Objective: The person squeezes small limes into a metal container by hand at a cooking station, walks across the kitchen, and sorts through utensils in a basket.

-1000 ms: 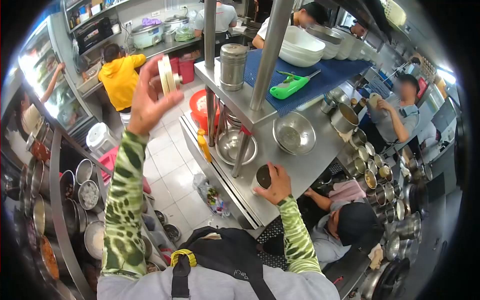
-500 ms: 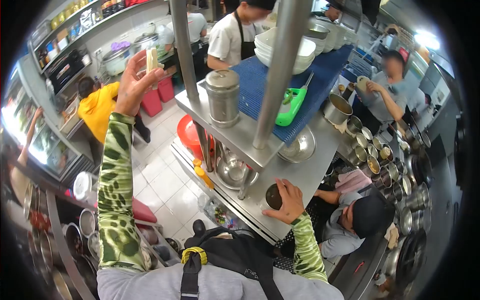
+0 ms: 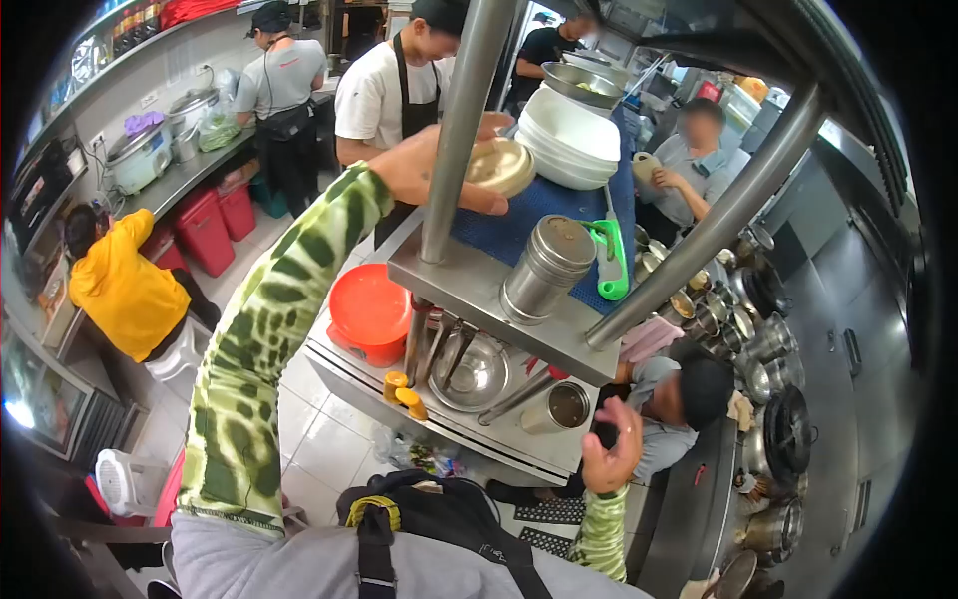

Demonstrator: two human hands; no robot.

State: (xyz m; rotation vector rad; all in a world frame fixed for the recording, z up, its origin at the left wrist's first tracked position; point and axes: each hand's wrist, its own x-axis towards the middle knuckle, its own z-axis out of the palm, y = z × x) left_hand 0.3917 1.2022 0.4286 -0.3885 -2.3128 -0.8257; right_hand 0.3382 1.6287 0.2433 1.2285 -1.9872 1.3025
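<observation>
In the head view my left hand [image 3: 429, 168] reaches over the upper shelf, partly behind a metal post. Between its thumb and fingers it grips small round cream-coloured dishes [image 3: 504, 170], apparently stacked. Just beyond them stands a stack of white bowls [image 3: 569, 140] on the blue mat. My right hand [image 3: 611, 449] is raised with fingers apart and slightly curled, holding nothing. Close to its left is a metal canister with a dark top [image 3: 559, 407] on the lower counter, not in its grasp. A metal shaker canister [image 3: 547, 270] sits on the shelf corner.
Metal posts [image 3: 467, 130] frame the shelf. Below are an orange-red tub [image 3: 369, 314], steel bowl [image 3: 469, 371] and yellow-capped bottles [image 3: 409, 399]. A green-handled tool [image 3: 611, 260] lies on the blue mat [image 3: 499, 235]. A dark-capped person [image 3: 689, 399] crouches at right; other people stand around.
My left hand has swung right with the dishes, from over the floor to beside the white bowls. My right hand has come away from the dark-topped canister. The view has shifted.
</observation>
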